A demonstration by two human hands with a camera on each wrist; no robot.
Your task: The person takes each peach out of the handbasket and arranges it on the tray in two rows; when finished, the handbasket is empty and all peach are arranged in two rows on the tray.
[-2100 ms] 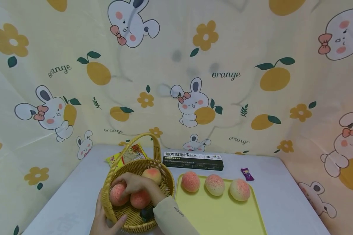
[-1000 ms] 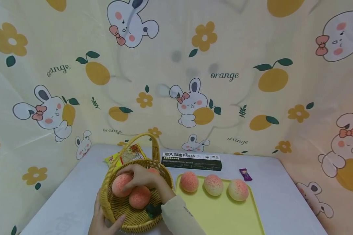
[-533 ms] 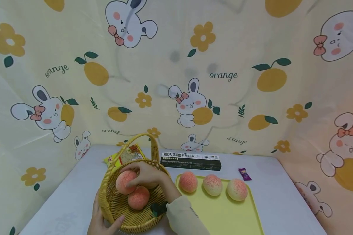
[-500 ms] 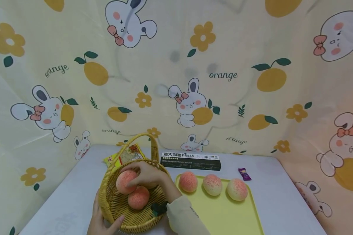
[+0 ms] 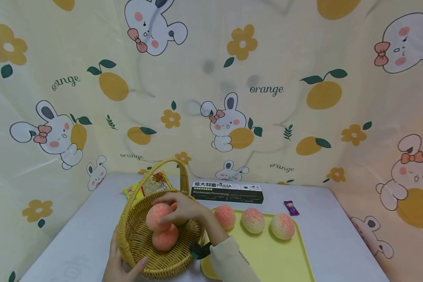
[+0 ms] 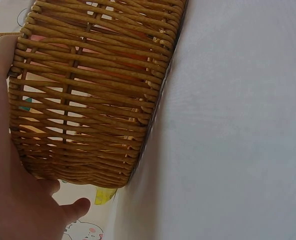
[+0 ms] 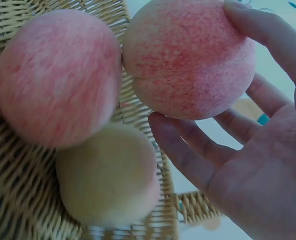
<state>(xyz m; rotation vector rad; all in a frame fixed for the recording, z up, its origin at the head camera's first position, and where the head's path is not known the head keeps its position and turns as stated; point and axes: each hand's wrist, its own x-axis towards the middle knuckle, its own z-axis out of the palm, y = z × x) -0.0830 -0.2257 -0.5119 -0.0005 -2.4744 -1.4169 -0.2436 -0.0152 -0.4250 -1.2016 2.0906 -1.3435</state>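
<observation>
Inside the wicker basket point(image 5: 172, 270), my right hand point(image 5: 181, 207) holds a pink-speckled peach point(image 5: 158, 216) between thumb and fingertips. The right wrist view shows this held peach point(image 7: 190, 60) close to the basket's rim, beside another pink peach point(image 7: 57, 77) and a pale peach point(image 7: 107, 175). That second pink peach point(image 5: 165, 237) sits just below the held one in the head view; the pale one is mostly hidden behind my hand. My left hand point(image 5: 121, 262) grips the basket's left side, its thumb near the front rim. In the left wrist view, the hand point(image 6: 25, 200) lies along the woven wall.
A yellow tray point(image 5: 268, 258) with three peaches in a row point(image 5: 253, 220) lies right of the basket, partly under my right sleeve. Behind stand a black-and-white pasta box point(image 5: 227, 192) and a yellow food packet point(image 5: 153, 186). A purple wrapped sweet point(image 5: 291, 208) lies at the right.
My right hand has raised the peach from the basket's left side and moved it up and to the right. The left hand has stayed on the basket.
</observation>
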